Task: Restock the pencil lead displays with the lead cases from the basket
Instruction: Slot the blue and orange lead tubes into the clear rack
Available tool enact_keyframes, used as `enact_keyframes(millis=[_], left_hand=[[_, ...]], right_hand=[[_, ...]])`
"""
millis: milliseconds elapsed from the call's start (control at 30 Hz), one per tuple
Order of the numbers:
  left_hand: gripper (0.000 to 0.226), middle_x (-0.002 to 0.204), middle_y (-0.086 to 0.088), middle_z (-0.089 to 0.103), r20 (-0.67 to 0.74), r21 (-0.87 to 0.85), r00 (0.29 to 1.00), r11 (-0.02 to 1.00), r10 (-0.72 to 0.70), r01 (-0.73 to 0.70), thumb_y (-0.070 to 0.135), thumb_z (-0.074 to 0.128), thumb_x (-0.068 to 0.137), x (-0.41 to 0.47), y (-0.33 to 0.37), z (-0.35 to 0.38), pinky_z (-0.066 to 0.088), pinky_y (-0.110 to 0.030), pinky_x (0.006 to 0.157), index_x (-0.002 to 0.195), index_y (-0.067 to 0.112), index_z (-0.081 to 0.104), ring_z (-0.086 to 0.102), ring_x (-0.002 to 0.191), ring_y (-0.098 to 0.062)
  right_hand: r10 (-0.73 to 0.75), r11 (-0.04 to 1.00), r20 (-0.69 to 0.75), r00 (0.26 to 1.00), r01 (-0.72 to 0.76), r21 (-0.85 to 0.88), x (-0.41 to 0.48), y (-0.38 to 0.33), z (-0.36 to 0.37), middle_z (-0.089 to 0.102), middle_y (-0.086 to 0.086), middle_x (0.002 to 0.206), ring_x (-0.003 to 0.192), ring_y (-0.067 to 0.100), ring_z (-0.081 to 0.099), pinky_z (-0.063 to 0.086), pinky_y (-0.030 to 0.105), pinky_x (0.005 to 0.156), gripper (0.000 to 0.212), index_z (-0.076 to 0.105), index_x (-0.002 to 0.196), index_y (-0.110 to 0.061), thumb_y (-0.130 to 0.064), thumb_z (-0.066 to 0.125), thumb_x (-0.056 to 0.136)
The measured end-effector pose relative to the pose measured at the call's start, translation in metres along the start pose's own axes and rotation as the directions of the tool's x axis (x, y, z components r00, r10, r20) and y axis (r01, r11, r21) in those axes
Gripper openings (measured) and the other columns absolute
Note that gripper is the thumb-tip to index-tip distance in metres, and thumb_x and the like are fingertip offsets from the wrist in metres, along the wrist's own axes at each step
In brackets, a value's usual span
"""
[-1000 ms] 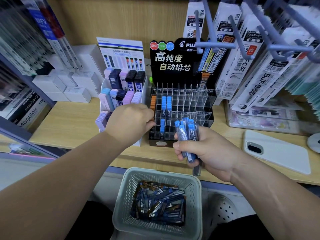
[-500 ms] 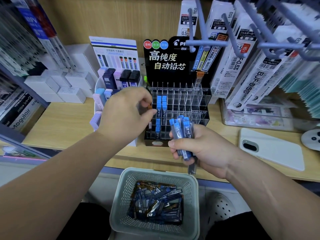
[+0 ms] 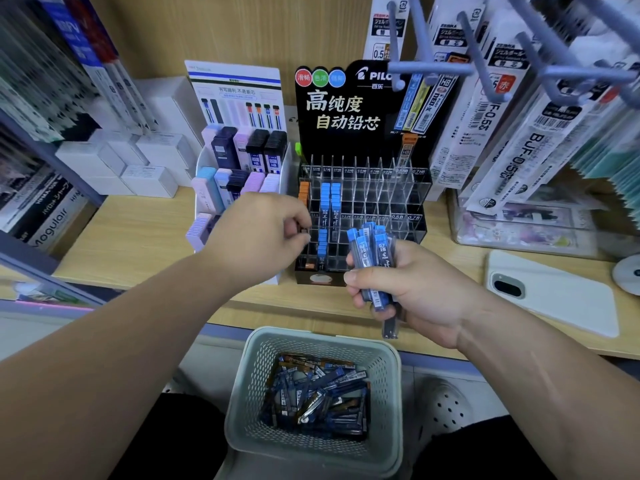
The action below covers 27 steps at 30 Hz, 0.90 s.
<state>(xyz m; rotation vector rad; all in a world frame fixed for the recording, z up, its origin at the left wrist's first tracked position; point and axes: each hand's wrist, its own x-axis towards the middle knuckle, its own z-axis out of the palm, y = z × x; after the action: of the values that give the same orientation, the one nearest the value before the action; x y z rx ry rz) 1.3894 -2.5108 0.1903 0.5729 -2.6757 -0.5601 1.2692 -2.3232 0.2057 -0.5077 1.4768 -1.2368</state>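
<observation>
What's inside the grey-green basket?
A loose heap of lead cases, mostly blue with a few brown ones. The basket bottom and any lower cases are covered.

We are in a stationery shop: a branded lead display stands on the counter, and barcoded refills hang from pegs.

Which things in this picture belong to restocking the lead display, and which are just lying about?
Job in hand: clear display rack; blue lead cases held in the right hand; left hand at the rack; basket with loose lead cases.

Lying about: white phone; white boxes; hanging refill packs.
</observation>
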Motion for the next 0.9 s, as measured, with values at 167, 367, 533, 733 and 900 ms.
enact_keyframes(millis=[167,367,533,733,900], left_hand=[[0.018,0.071,0.014,0.064,0.132,-0.079,0.991,0.997,0.028,-0.017,0.025,0.083,0.075,-0.008,0.002,-0.002,0.049,-0.024,0.062,0.091,0.023,0.077,0.058,0.061,0.001],[0.005,0.078,0.013,0.064,0.193,0.056,0.976,0.991,0.105,-0.118,0.026,0.08,0.077,-0.009,0.003,0.006,0.055,-0.039,0.068,0.077,0.026,0.075,0.063,0.074,-0.012],[0.005,0.079,0.011,0.068,0.104,0.026,0.993,0.998,0.052,-0.055,0.026,0.077,0.083,0.0,0.002,-0.01,0.054,-0.037,0.072,0.08,0.023,0.078,0.063,0.075,-0.011],[0.006,0.078,0.013,0.061,0.017,0.04,0.999,0.999,-0.032,0.031,0.023,0.073,0.088,0.008,-0.005,-0.031,0.042,-0.017,0.069,0.084,0.02,0.077,0.055,0.072,0.001],[0.008,0.08,0.008,0.064,-0.019,0.092,1.0,0.996,0.023,-0.021,0.021,0.071,0.089,0.009,-0.002,-0.024,0.046,-0.03,0.074,0.088,0.017,0.077,0.056,0.077,-0.012]], right_hand=[[-0.006,1.0,0.005,1.0,0.006,-0.012,0.0,-0.001,0.0,0.062,0.005,0.069,0.06,0.014,0.057,0.033,0.022,0.045,0.019,0.057,0.102,-0.011,0.002,0.066,0.09],[-0.012,1.0,-0.004,1.0,0.011,-0.023,0.002,0.0,0.0,0.064,0.005,0.069,0.06,0.015,0.058,0.035,0.021,0.044,0.019,0.059,0.101,-0.011,0.001,0.067,0.089],[-0.012,1.0,0.0,1.0,0.012,-0.018,0.002,0.001,0.0,0.063,0.006,0.07,0.059,0.015,0.057,0.034,0.021,0.044,0.018,0.058,0.099,-0.011,0.002,0.066,0.09],[-0.011,1.0,0.007,1.0,0.011,-0.014,0.0,0.002,-0.003,0.06,0.009,0.072,0.06,0.015,0.056,0.033,0.021,0.045,0.019,0.058,0.099,-0.012,0.003,0.066,0.09],[0.0,1.0,0.015,1.0,0.001,-0.012,0.001,0.003,-0.001,0.06,0.008,0.071,0.06,0.014,0.056,0.033,0.021,0.045,0.02,0.057,0.102,-0.011,0.004,0.065,0.09]])
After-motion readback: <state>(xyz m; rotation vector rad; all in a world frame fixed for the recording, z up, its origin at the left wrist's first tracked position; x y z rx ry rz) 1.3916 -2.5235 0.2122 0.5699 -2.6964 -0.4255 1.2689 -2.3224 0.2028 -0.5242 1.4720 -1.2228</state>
